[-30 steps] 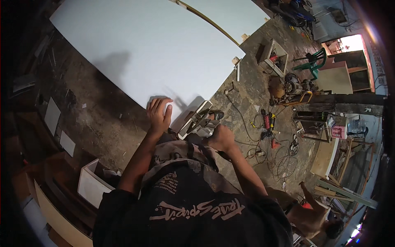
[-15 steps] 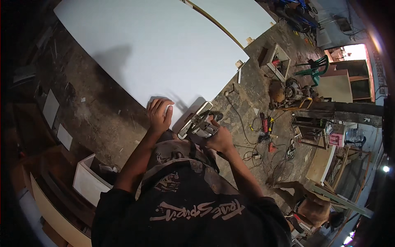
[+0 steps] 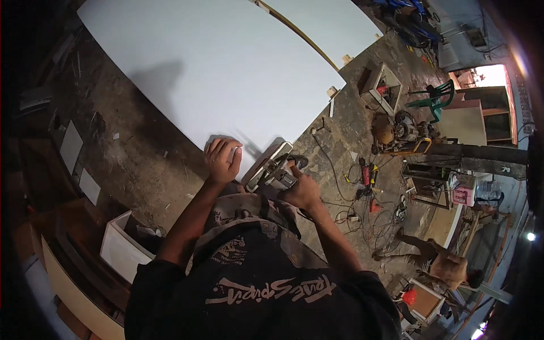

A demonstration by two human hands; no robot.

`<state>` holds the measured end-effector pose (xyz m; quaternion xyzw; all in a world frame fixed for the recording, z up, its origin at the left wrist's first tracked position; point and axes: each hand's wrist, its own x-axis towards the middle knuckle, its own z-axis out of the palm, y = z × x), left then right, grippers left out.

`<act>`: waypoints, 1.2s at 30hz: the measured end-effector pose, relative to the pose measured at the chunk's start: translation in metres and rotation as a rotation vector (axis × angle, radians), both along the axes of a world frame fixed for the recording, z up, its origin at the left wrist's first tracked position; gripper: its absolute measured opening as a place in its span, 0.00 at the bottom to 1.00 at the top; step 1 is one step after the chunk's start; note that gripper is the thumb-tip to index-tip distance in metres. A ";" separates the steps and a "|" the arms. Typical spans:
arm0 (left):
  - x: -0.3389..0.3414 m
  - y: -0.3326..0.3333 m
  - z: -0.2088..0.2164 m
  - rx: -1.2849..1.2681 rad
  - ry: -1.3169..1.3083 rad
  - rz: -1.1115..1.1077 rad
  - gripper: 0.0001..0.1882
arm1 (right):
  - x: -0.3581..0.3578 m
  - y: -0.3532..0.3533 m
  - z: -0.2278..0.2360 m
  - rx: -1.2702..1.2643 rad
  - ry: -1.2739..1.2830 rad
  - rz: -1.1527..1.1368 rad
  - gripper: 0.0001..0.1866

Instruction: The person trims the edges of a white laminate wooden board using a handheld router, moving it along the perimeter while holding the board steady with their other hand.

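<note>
A large white panel [image 3: 221,73] stretches away from my waist. On its near edge lies my left hand [image 3: 222,159], fingers extended over the surface and thumb apart, holding nothing. My right hand [image 3: 302,190] is wrapped round the handle of a handheld circular saw [image 3: 279,177] at the panel's near right corner. The saw's rectangular metal base plate is tilted up on its side toward the panel. Its blade cannot be made out.
A second white panel [image 3: 334,22] lies beyond a narrow gap. Cords and a red power tool [image 3: 365,174] lie on the floor at right, near a compressor [image 3: 403,129] and a green chair [image 3: 439,99]. Cabinet parts [image 3: 122,249] stand at lower left. Another person [image 3: 445,266] is at lower right.
The other person at lower right has moved, uncovering a framed board and a red object. My hands and the saw keep nearly the same place, with a slight shift of the view.
</note>
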<state>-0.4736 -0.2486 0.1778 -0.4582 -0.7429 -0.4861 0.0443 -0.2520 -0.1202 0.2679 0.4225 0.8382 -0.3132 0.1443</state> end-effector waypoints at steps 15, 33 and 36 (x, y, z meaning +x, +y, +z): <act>0.000 0.001 0.004 0.001 0.019 0.010 0.03 | 0.000 0.003 -0.005 -0.007 -0.030 -0.004 0.42; -0.010 -0.019 0.020 -0.328 0.084 -0.455 0.37 | 0.005 0.007 -0.021 -0.023 0.078 0.028 0.42; -0.012 -0.018 0.021 -0.319 0.101 -0.512 0.38 | 0.016 0.010 -0.042 -0.035 0.131 0.061 0.41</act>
